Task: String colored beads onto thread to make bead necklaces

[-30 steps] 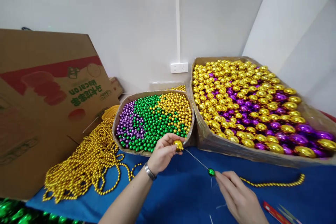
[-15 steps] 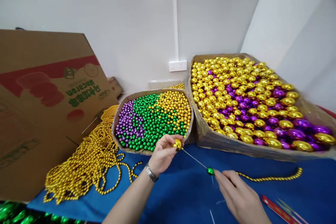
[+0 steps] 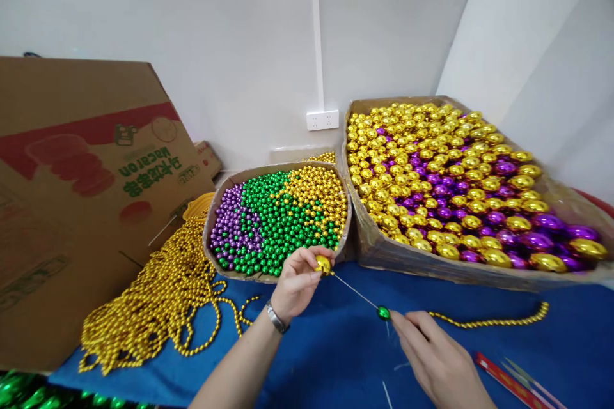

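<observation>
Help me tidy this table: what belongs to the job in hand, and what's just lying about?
Seemingly in use:
gold bead in left hand
green bead at right hand
thread between
perhaps small-bead box, large-bead box

Probably lying about:
printed carton
red strip
heaped gold strands

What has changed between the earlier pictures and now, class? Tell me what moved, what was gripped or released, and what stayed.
Only the camera view visibly shifted, so things sit slightly further left in the picture. Nothing was gripped or released. The left hand still holds the gold ball, the right hand still pinches at the green bead, and the thread between stays straight.
</observation>
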`<state>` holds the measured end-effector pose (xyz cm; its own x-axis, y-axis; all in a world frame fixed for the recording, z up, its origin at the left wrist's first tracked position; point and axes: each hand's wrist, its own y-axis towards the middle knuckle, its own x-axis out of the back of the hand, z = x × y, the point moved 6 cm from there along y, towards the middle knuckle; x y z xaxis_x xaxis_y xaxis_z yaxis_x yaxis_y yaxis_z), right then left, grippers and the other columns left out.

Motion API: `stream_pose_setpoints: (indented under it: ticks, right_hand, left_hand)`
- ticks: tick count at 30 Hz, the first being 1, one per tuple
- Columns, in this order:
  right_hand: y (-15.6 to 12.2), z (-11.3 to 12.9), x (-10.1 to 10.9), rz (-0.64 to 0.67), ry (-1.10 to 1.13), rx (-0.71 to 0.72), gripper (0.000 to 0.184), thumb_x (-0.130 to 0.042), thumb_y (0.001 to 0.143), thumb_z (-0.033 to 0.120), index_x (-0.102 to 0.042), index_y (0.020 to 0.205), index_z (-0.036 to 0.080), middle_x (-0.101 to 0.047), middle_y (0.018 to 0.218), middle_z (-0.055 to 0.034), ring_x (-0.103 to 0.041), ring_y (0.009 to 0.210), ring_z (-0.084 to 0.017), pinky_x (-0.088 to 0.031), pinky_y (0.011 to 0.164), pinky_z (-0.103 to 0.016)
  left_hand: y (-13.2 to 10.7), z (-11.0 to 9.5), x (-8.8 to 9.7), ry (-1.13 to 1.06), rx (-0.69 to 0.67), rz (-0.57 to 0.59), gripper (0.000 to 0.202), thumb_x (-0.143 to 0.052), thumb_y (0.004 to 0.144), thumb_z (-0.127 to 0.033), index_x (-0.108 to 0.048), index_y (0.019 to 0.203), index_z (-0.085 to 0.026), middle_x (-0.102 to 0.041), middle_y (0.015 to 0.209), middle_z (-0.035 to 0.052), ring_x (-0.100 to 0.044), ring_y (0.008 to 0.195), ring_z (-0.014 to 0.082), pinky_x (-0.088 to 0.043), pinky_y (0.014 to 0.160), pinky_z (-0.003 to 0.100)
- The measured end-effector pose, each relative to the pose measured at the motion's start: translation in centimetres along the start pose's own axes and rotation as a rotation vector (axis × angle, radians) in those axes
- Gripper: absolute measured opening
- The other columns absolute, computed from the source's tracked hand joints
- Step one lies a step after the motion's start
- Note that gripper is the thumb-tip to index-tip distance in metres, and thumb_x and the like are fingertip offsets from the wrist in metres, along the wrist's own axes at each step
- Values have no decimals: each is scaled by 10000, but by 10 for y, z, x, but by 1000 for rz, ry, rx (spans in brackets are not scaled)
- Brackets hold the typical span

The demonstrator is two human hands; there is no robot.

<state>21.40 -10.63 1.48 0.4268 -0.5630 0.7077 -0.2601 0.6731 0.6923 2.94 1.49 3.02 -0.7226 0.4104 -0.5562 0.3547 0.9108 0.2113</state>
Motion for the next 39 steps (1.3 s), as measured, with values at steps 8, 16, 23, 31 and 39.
stream_pose_setpoints:
  ticks: [8,16,23,31,39]
  right_hand:
    - [-21,-49,26,162,-76,-215,315,-334,946,210,-645,968,165,-586,803,-66,-593,665,-124,-473,606,-212]
    - [-43,-75,58,106,-8,-411,254,-384,946,242,-622,992,166,-574,799,-55,-590,689,-125,-484,643,-222]
    - [-50,-68,48,46,69,-337,252,-372,951,246,-607,1003,172,-561,774,-53,-574,626,-114,-486,588,-209]
    - [-50,-69,39,20,119,-324,254,-374,946,257,-616,968,184,-560,726,-36,-568,581,-112,-486,548,-200]
    - [-34,-57,49,-82,137,-331,232,-405,930,214,-625,996,184,-622,813,-66,-632,700,-139,-515,621,-215]
  left_hand:
    - [-15,20,-9,286,-37,-52,224,-700,714,-217,-592,909,-209,-610,1077,73,-567,1004,229,-485,809,363]
    - [51,43,-102,707,-283,190,220,-613,801,-244,-603,1016,-201,-587,1077,81,-557,1008,204,-464,841,319]
    - [137,45,-156,1164,-461,527,230,-574,814,-292,-618,1020,-200,-619,982,86,-564,932,230,-428,841,352]
    - [159,65,-126,1601,-191,660,157,-742,610,-255,-599,629,-192,-590,662,68,-594,777,279,-443,763,384]
    - [119,30,-125,915,-76,420,303,-645,753,-313,-620,1033,-199,-616,885,61,-578,776,181,-488,721,328]
